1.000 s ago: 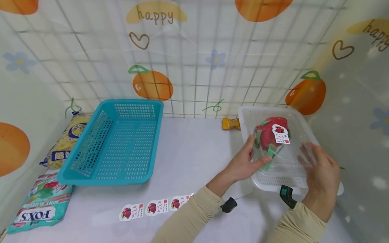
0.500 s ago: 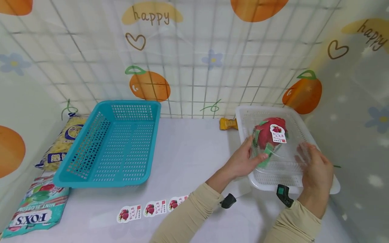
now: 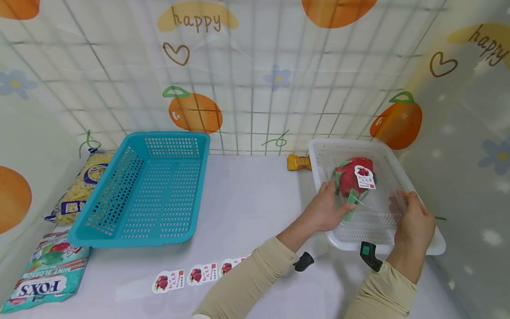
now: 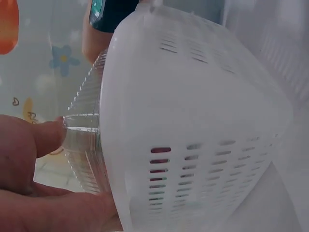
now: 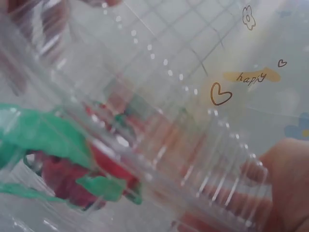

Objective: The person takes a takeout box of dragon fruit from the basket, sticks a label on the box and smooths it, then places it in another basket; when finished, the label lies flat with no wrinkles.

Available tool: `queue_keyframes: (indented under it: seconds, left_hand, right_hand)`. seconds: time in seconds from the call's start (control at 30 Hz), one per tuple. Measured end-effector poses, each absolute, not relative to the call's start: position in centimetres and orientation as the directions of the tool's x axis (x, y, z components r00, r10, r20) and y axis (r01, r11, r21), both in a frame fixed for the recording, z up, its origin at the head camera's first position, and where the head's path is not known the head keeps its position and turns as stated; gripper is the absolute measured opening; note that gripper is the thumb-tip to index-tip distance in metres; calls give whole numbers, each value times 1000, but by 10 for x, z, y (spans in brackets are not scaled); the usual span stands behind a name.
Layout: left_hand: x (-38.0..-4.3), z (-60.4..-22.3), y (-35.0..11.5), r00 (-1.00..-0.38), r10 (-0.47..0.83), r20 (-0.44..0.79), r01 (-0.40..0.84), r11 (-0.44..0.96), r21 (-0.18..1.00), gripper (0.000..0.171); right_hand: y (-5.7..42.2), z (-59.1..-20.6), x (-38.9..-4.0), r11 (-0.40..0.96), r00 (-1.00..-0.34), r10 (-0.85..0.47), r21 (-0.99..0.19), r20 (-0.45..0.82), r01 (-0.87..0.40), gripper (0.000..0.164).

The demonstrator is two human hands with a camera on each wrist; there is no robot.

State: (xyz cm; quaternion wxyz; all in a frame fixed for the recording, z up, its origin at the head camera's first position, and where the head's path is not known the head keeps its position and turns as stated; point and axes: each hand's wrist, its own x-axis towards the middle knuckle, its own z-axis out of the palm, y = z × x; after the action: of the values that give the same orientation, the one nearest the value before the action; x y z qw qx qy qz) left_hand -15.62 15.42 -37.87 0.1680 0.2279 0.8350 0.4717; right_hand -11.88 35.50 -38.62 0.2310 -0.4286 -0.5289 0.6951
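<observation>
A clear plastic clamshell box [image 3: 380,206] is held by both hands, down inside the rim of a white slotted basket [image 3: 346,245]. Inside the box lies a red dragon fruit [image 3: 349,173] with green scales; a white dragon fruit sticker [image 3: 364,177] shows on the lid above it. My left hand [image 3: 324,210] grips the box's left side between thumb and fingers. In the left wrist view those fingers sit right at the wall of the basket [image 4: 193,106]. On the opposite side, my right hand [image 3: 416,223] grips the box, some fingers showing through the plastic.
At left stands a teal basket [image 3: 161,199], with a yellow snack bag [image 3: 79,195] and a teal FOX'S bag [image 3: 48,270] beside it. A small yellow packet [image 3: 299,162] lies against the white basket. Several dragon fruit stickers [image 3: 202,274] lie in front on a strip.
Both hands have lowered the box slightly into the white basket, and the fruit sits a little lower in view. The head view has shifted a little.
</observation>
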Motion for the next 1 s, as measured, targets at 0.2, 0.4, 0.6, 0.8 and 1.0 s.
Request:
queue_keyframes:
  seconds: [0.2, 0.4, 0.6, 0.8, 1.0]
  left_hand:
    - [-154, -372, 158, -841, 534, -88, 224, 492, 841, 86]
    - [-155, -369, 159, -826, 557, -80, 254, 496, 830, 84]
    - [-157, -368, 159, -815, 574, -74, 273, 495, 825, 78]
    - [-158, -368, 163, -811, 584, -41, 316, 497, 808, 78]
    - [-157, -368, 172, -816, 572, -83, 343, 594, 728, 86]
  right_hand:
    - [356, -387, -118, -255, -496, 797, -937, -343, 239, 31]
    - [357, -389, -118, -234, -493, 798, -932, -346, 276, 28]
    - [355, -389, -120, -204, -502, 799, -935, -331, 290, 28]
    - [357, -388, -120, -190, -509, 804, -944, -307, 269, 25]
    - [357, -390, -124, -87, -500, 812, -909, -302, 409, 46]
